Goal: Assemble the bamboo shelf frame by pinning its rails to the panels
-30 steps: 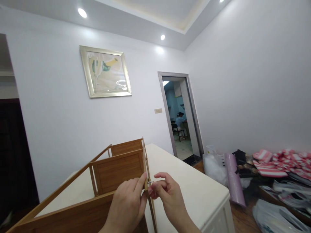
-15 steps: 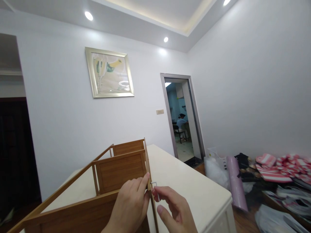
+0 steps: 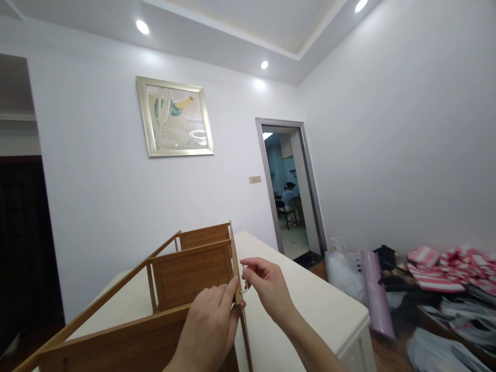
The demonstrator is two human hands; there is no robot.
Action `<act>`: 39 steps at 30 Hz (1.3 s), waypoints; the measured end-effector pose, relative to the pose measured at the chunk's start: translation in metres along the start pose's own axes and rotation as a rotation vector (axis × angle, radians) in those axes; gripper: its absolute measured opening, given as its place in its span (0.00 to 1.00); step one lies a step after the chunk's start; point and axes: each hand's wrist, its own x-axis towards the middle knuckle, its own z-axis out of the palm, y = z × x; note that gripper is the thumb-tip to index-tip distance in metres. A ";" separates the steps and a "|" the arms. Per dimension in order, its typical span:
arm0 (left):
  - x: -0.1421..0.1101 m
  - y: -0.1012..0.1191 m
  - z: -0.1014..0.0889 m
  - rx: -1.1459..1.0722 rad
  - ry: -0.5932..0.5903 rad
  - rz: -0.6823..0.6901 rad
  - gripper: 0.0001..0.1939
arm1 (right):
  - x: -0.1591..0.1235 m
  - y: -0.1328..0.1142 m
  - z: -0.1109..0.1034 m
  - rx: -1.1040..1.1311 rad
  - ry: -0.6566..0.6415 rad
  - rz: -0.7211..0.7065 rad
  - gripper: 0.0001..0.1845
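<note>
A brown wooden rack frame (image 3: 189, 274) with panel dividers lies on a cream table (image 3: 310, 305). My left hand (image 3: 211, 328) grips the frame's right rail, its index finger pressed against the wood by a joint. My right hand (image 3: 267, 287) pinches a small metal hex key (image 3: 245, 283), whose short end sits in the rail just beside my left fingertip. The key's long arm points up between my right thumb and fingers.
A doorway (image 3: 289, 186) at the back opens to another room where a person (image 3: 289, 196) sits at a desk. Right of the table lie a purple roll (image 3: 375, 294), plastic bags (image 3: 343, 266) and red-striped fabric (image 3: 445, 266). A framed picture (image 3: 174, 116) hangs on the wall.
My right hand rose from below the hex key to above it and now pinches the key's long arm pointing up. My left hand stayed on the rail.
</note>
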 end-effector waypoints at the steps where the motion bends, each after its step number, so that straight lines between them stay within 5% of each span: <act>1: 0.000 0.000 0.000 0.000 -0.001 -0.001 0.17 | 0.001 0.004 -0.001 0.016 -0.007 0.036 0.11; 5: -0.001 0.000 0.002 -0.004 -0.001 0.003 0.18 | -0.015 0.025 -0.009 -0.037 -0.012 0.089 0.11; 9: -0.001 0.000 0.002 -0.004 -0.008 0.002 0.19 | -0.052 0.036 -0.017 -0.193 -0.021 -0.023 0.10; 13: -0.002 0.000 0.001 -0.002 -0.002 -0.005 0.19 | -0.076 0.021 -0.018 -0.299 -0.059 -0.250 0.08; 17: -0.001 0.000 0.000 -0.006 0.007 -0.002 0.19 | -0.069 -0.002 -0.015 -0.324 -0.055 -0.346 0.07; 22: 0.000 0.001 0.000 -0.017 0.020 -0.006 0.18 | -0.042 -0.017 -0.012 -0.196 0.025 -0.245 0.07; 30: -0.001 0.001 0.002 -0.020 -0.013 -0.040 0.16 | -0.014 -0.025 -0.007 0.057 -0.066 0.007 0.11; 39: 0.000 0.001 0.000 0.003 0.006 -0.027 0.17 | -0.002 -0.027 -0.003 0.095 -0.084 0.084 0.14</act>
